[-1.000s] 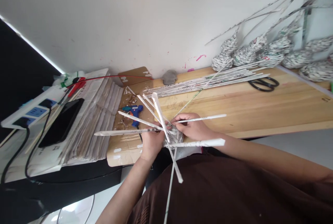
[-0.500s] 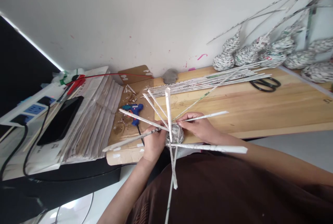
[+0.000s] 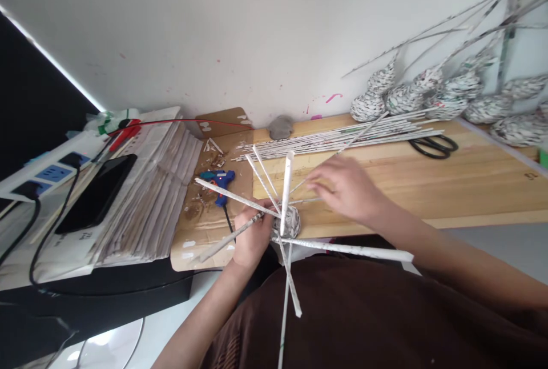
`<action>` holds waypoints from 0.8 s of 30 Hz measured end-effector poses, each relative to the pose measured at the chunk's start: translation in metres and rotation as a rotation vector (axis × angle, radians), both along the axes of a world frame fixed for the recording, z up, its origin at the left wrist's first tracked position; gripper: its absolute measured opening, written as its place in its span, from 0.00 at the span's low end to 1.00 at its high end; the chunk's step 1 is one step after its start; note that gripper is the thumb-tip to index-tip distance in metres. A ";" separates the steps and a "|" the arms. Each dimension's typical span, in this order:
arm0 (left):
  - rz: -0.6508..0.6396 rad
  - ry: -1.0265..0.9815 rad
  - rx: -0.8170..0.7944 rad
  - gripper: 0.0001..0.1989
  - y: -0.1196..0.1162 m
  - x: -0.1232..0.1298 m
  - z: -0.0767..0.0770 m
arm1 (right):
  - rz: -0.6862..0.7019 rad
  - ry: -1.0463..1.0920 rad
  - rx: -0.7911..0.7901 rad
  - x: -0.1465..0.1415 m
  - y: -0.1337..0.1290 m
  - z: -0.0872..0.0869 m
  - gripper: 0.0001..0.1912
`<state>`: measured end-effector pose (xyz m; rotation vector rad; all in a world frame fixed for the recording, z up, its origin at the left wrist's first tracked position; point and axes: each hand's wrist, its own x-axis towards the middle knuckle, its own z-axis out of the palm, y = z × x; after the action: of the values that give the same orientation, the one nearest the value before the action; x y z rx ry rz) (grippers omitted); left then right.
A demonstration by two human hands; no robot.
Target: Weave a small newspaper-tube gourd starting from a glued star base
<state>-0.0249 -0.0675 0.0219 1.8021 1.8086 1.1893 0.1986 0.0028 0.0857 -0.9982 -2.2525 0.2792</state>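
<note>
Head camera near tabletop (image 3: 428,186), facing forward, down.

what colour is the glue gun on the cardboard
The glue gun is mostly blue, with teal at its left end, seen in the head view.

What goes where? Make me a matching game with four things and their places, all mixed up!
Things:
1. hot glue gun
2. smartphone
3. round woven paper piece
4. black-handled scissors

Places:
A. held in the left hand
B. at the right end of the rolled paper sticks
C. on the cardboard sheet
D. beside the power strip

Pairs: 1-C, 2-D, 3-A, 4-B
</note>
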 end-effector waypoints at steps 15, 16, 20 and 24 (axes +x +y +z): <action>0.064 0.178 -0.067 0.08 0.002 0.002 0.015 | 0.171 -0.043 -0.238 -0.065 -0.011 -0.017 0.06; 0.071 0.186 -0.064 0.09 0.003 0.002 0.015 | 0.197 -0.037 -0.230 -0.065 -0.011 -0.018 0.06; 0.028 0.180 -0.050 0.09 0.006 0.003 0.015 | 0.235 -0.049 -0.232 -0.064 -0.010 -0.022 0.05; -0.001 0.130 -0.064 0.07 0.010 0.004 0.014 | 0.244 -0.091 -0.229 -0.062 -0.007 -0.027 0.05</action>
<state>-0.0208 -0.0579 0.0359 1.8833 1.8936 1.0232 0.1366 -0.0039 0.0584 -0.8615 -2.4692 0.6205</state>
